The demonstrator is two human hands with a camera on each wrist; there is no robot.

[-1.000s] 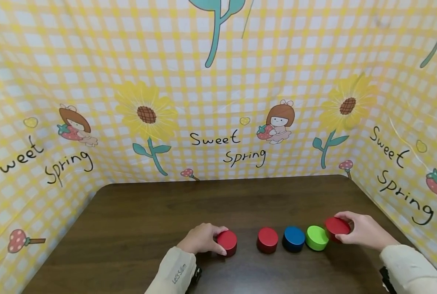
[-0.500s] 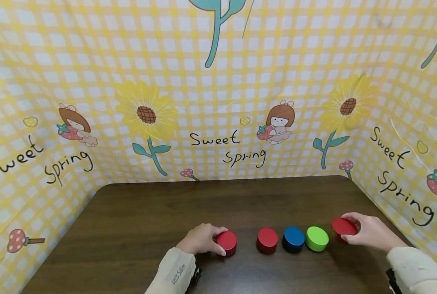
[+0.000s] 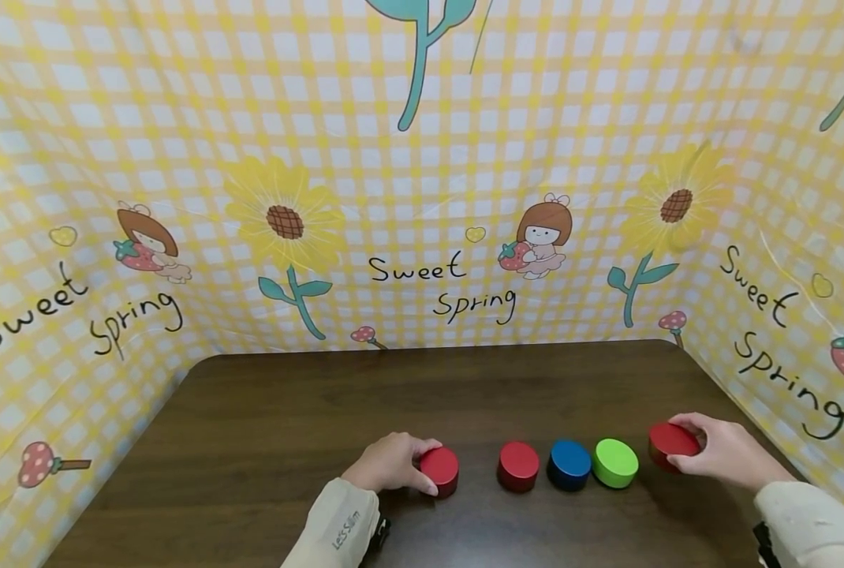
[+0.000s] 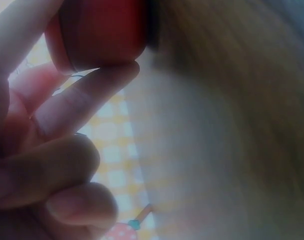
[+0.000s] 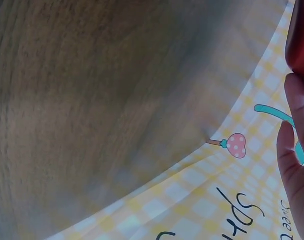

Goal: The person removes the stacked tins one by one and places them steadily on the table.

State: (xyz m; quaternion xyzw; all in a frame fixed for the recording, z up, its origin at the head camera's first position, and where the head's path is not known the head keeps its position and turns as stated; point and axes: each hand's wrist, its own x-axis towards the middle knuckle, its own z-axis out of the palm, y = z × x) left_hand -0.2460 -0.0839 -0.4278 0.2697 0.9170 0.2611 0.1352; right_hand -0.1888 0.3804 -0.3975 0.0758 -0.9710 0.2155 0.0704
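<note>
My left hand (image 3: 392, 464) holds a short red cylinder (image 3: 439, 472) at the left end of a row, thumb and fingers on its sides. In the left wrist view the same red cylinder (image 4: 102, 35) sits between the fingers, the other fingers curled below. At the right end of the row my right hand (image 3: 727, 450) grips another red cylinder (image 3: 674, 446) by its sides. Between the hands stand a third red cylinder (image 3: 517, 466), a blue cylinder (image 3: 569, 465) and a lime green cylinder (image 3: 615, 463). Only an edge of the right-hand cylinder (image 5: 301, 45) shows in the right wrist view.
The dark brown wooden table (image 3: 323, 402) has rounded far corners. A yellow-and-white checked cloth (image 3: 393, 189) with sunflowers and "Sweet Spring" lettering hangs behind it and on both sides.
My right hand has moved to the right with its red cylinder, which now stands apart from the green one. The left hand and the other cylinders have stayed in place.
</note>
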